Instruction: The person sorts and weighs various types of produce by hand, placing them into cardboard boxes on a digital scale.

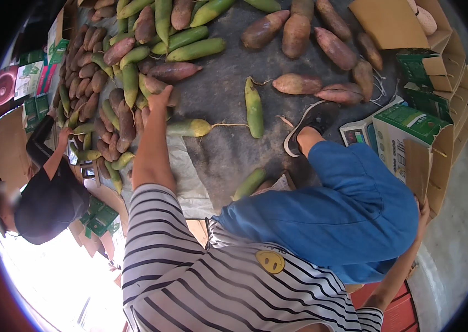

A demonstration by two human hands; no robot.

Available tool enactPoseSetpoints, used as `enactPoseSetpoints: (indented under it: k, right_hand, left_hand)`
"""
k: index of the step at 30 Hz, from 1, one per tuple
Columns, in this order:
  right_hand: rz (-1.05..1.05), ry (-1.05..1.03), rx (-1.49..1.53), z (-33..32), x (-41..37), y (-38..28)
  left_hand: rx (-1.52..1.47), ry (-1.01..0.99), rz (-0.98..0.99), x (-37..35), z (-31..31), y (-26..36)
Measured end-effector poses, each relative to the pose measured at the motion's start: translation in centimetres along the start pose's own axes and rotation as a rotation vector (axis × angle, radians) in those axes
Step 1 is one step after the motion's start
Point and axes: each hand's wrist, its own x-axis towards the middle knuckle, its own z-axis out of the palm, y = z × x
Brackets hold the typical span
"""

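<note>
Stretched out at the upper left, my left hand [159,99] is closed on a reddish-purple radish [154,84] at the edge of a pile of green and purple radishes. Close by lie a long purple radish [173,71] and a green radish [189,128] with a yellow end. Beyond my bent knee, my right hand [423,214] grips the lower edge of an open cardboard box [438,171], its fingers partly hidden.
A co-worker in dark clothing [51,205] reaches into the pile from the left. Loose radishes [254,108] lie on the dark sheet [217,160] near my shoe [312,122]. A scale [355,133] stands beside the boxes on the right.
</note>
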Motion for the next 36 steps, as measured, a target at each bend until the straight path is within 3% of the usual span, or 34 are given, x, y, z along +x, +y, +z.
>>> enactPoseSetpoints:
  k: [1,2,5,7,10,12,14,16,23,24,26,29,32,36]
  right_hand:
    - [0.000,0.019,-0.002,0.0,-0.1,0.0]
    - [-0.001,0.036,-0.006,0.1,-0.2,0.1]
    - [-0.001,0.012,0.025,0.0,0.0,0.1]
    - [0.005,-0.018,0.038,-0.1,0.1,-0.1]
    - [-0.007,-0.019,0.047,0.2,-0.1,-0.3]
    - [-0.053,0.004,0.064,0.3,0.1,0.2]
    - [-0.041,-0.008,0.054,-0.1,0.1,0.6]
    - [-0.031,-0.009,0.081,0.2,0.0,0.4]
    - [-0.007,0.043,0.128,-0.4,0.0,2.7]
    - [-0.007,0.034,0.122,0.1,-0.3,1.6]
    - [0.006,0.021,0.124,0.1,-0.4,2.0]
    - [0.037,0.013,0.153,-0.5,-0.3,1.5]
    - [0.016,0.041,0.120,-1.3,-0.2,2.0]
    - [0.000,0.044,0.076,-1.6,0.1,5.1]
  left_hand:
    - [-0.263,-0.140,-0.116,-2.4,1.0,0.8]
    - [-0.636,-0.255,-0.104,-2.6,3.9,-0.4]
    - [-0.638,-0.446,0.177,-11.9,5.2,5.7]
    - [-0.532,-0.722,0.285,-16.0,4.9,9.1]
    - [-0.021,-0.218,1.004,-14.6,5.3,10.5]
    - [0.390,-0.012,0.986,-11.3,3.8,10.8]
    - [0.740,-0.054,0.873,-8.2,2.4,10.8]
    - [0.926,0.117,1.014,-4.7,2.7,8.0]
    - [1.297,-0.155,0.855,-5.8,2.9,5.7]
    - [1.352,-0.057,0.998,-6.2,2.2,4.8]
    - [1.435,0.144,1.287,-6.8,1.2,3.3]
    - [1.474,0.079,1.261,-3.1,3.2,0.8]
    - [1.507,-0.165,1.109,-4.5,2.9,3.8]
    - [1.277,-0.185,1.103,-4.8,4.7,5.4]
